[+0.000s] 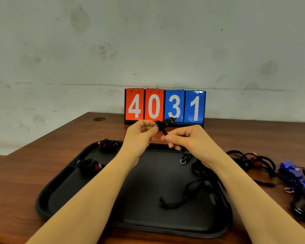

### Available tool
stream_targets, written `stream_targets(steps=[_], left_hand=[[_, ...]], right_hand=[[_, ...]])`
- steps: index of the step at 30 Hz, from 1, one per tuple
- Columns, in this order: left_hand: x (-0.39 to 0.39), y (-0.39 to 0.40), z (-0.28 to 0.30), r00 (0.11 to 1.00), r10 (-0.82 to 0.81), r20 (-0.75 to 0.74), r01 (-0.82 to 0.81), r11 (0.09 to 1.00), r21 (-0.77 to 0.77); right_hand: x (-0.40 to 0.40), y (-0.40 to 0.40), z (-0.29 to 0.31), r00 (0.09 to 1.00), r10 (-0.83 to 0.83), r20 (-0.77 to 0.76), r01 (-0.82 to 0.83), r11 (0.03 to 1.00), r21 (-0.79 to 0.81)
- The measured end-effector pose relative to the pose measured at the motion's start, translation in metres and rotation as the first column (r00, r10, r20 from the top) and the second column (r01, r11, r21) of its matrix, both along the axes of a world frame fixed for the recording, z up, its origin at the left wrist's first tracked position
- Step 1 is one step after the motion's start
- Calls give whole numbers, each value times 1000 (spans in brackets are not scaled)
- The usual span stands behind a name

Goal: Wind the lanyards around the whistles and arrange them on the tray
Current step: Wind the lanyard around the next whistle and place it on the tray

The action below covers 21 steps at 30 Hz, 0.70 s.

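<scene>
Above the far edge of the black tray (141, 215), my left hand (141, 132) pinches one end of a black whistle (165, 122). My right hand (185, 138) grips its black lanyard (181, 203) just below the whistle; the cord's loose length drops onto the right part of the tray, with a clip and ring (184, 159) on it. Two red whistles bound in black cord lie on the tray's left side, one at the far corner (108, 144) and one nearer (89, 165).
On the wooden table right of the tray lies a tangle of black lanyards with a red whistle (252, 161) and blue whistles (294, 173). A flip scoreboard reading 4031 (165, 106) stands against the wall behind my hands.
</scene>
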State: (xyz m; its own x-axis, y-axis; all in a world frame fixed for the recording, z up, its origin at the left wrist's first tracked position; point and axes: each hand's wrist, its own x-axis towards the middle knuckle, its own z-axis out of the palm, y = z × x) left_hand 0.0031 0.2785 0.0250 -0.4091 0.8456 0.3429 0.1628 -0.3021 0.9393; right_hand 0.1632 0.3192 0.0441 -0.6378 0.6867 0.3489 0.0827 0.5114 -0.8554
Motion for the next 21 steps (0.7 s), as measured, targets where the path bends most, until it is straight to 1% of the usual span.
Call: stream_targets(steps=[4,6,8,10,11,13,14,15,17,21], left_hand=[[-3,5,-3,988,114,-107,-117,993,-24],[-4,6,-3,969,155,-191,-163,986,-26],[-3,6,-3,941,174,-290,-187,982,-18],[-2,6,-4,912,173,-372,-190,982,-10],[-2,6,-4,898,170,-405,-189,982,-7],[-1,6,-5,879,151,-452,-173,985,-7],[-1,5,-5,874,137,-466,-159,987,-7],[0,5,-6,870,123,-478,-144,990,-6],[0,5,-6,856,100,-507,-119,993,-5],[3,2,-5,826,43,-562,-68,997,-24]], right_hand=[[0,-3,1,999,44,14,-45,999,30],[0,-4,1,998,67,-12,-67,998,21],[0,-5,2,998,58,-38,-57,997,47],[-2,-3,1,999,-19,-32,24,986,164],[-3,-2,-1,996,-92,-12,92,960,266],[-6,2,-6,971,-241,5,205,838,505],[-8,4,-9,959,-282,-10,235,779,581],[-8,6,-11,951,-307,-33,262,747,611],[-7,8,-13,937,-338,-85,321,741,590],[-6,14,-15,916,-383,-119,391,787,477]])
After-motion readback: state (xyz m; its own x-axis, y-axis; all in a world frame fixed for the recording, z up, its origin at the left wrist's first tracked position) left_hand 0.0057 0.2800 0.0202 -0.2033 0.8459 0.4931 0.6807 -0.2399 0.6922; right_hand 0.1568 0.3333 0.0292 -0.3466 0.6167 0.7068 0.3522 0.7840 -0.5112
